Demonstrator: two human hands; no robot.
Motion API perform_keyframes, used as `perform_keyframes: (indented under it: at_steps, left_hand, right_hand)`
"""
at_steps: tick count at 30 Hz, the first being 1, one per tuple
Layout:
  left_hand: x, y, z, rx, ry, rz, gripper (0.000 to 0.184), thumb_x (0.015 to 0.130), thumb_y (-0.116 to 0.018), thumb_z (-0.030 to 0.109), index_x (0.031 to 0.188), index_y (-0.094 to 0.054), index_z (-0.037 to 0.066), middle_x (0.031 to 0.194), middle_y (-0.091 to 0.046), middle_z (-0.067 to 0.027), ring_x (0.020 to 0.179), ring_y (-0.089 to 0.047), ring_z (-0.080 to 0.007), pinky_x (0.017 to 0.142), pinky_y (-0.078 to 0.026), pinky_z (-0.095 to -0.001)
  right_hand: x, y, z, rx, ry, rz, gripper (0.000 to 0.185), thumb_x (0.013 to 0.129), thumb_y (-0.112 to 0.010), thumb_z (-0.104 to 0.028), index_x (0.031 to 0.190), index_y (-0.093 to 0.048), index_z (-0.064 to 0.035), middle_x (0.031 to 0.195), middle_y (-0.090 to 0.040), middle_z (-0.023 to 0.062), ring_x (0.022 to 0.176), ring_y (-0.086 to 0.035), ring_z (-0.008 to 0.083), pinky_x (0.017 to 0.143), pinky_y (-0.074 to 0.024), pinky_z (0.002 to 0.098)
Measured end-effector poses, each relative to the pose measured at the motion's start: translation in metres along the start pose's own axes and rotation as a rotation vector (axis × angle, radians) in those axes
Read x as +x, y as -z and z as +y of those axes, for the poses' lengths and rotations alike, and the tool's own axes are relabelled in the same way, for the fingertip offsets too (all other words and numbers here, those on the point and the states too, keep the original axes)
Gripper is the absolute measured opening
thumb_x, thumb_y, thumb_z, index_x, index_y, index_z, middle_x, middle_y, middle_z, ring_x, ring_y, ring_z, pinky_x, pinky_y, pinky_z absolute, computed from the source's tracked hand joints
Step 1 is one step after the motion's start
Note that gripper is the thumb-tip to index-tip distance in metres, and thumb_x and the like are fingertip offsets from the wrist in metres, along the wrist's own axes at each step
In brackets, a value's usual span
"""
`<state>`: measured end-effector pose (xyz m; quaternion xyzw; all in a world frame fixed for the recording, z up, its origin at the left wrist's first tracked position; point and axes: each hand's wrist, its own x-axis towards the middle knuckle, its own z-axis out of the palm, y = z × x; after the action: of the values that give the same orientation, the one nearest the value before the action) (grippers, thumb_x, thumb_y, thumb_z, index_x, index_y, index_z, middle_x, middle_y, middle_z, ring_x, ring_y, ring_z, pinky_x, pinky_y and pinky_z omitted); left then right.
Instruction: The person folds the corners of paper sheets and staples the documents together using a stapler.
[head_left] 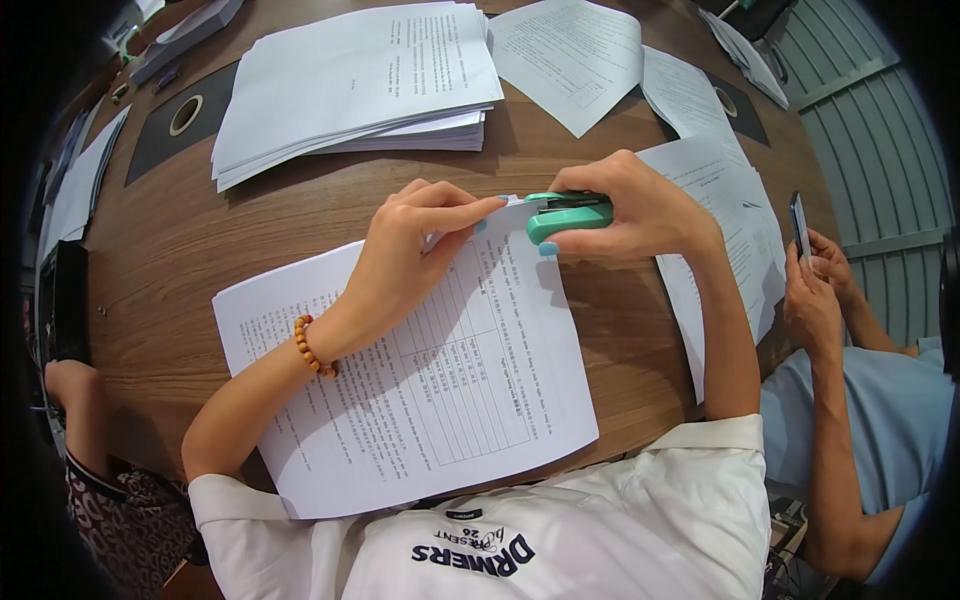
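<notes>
A stack of printed sheets (470,370) lies tilted on the wooden table before me, with a table printed on its top page. My left hand (415,235) pinches the top corner of the sheets between thumb and index finger; a beaded bracelet is on that wrist. My right hand (635,205) is wrapped round a green stapler (570,219), thumb below and fingers above. The stapler's jaws are at the same corner, close beside my left fingertips. Whether paper sits between the jaws is too small to tell.
A thick paper pile (360,80) stands at the back. Loose sheets (570,60) lie back right, others (720,220) under my right forearm. At right a person in blue holds a phone (799,225); another person's arm (80,410) is at left, near a black tray (68,300).
</notes>
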<state>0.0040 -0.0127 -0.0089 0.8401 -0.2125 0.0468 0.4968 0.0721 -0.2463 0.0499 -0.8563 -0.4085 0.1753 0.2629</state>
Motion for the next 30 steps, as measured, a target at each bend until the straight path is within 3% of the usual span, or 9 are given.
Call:
perform_keyframes:
  at_steps: [20,26,28,30]
  left_hand:
    - [-0.004,-0.004,-0.003,0.005,-0.036,0.010,0.032,0.082,-0.061,-0.005,0.108,-0.070,0.010,0.090,-0.066,-0.0049,0.082,-0.054,-0.0180,0.074,-0.047,-0.0300]
    - [-0.001,0.002,-0.002,-0.008,-0.027,0.021,0.026,0.082,-0.062,-0.001,0.105,-0.069,0.007,0.089,-0.066,-0.0070,0.079,-0.054,-0.0192,0.071,-0.045,-0.0290]
    - [0.000,0.004,-0.004,-0.012,-0.110,0.042,0.019,0.087,-0.059,0.002,0.104,-0.066,0.003,0.083,-0.063,-0.0078,0.075,-0.054,-0.0191,0.068,-0.043,-0.0266]
    - [-0.004,0.011,0.005,-0.007,-0.041,0.074,0.013,0.091,-0.054,0.006,0.100,-0.062,0.001,0.078,-0.059,-0.0074,0.071,-0.053,-0.0178,0.065,-0.042,-0.0259]
  right_hand:
    - [0.003,-0.009,0.013,-0.113,0.169,0.063,0.032,0.078,-0.072,-0.032,0.076,-0.059,-0.0025,0.055,-0.053,0.0069,0.046,-0.050,0.0167,0.046,-0.0383,0.0281]
    - [-0.006,-0.007,0.016,0.092,0.102,0.041,0.038,0.078,-0.072,-0.035,0.092,-0.062,-0.0017,0.064,-0.055,0.0045,0.054,-0.052,0.0134,0.052,-0.0404,0.0263]
    - [-0.017,-0.001,0.020,0.267,0.058,0.202,0.048,0.076,-0.072,-0.039,0.104,-0.061,-0.0022,0.073,-0.057,0.0012,0.056,-0.052,0.0126,0.055,-0.0420,0.0268]
    - [-0.026,0.000,0.030,0.305,0.130,0.323,0.041,0.082,-0.068,-0.037,0.102,-0.062,-0.0023,0.074,-0.060,0.0025,0.058,-0.055,0.0106,0.054,-0.0446,0.0226]
